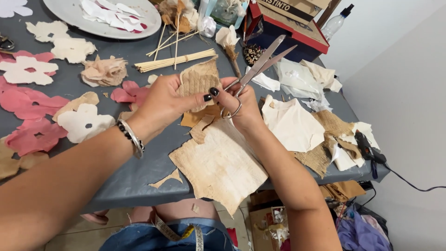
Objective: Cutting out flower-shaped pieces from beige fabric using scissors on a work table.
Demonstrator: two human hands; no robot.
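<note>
My left hand pinches a small piece of tan woven fabric above the grey table. A beaded and metal bracelet sits on that wrist. My right hand grips silver scissors by their loops, blades slightly apart and pointing up and to the right, away from the fabric. The thumbs of both hands meet at the fabric's lower right edge. Below the hands lies a larger stained beige fabric sheet, overhanging the table's near edge.
Pink and cream fabric flower cut-outs cover the left of the table. A bundle of wooden sticks, a grey plate with scraps, a red and blue box, cream cloth and burlap pieces and a glue gun lie around.
</note>
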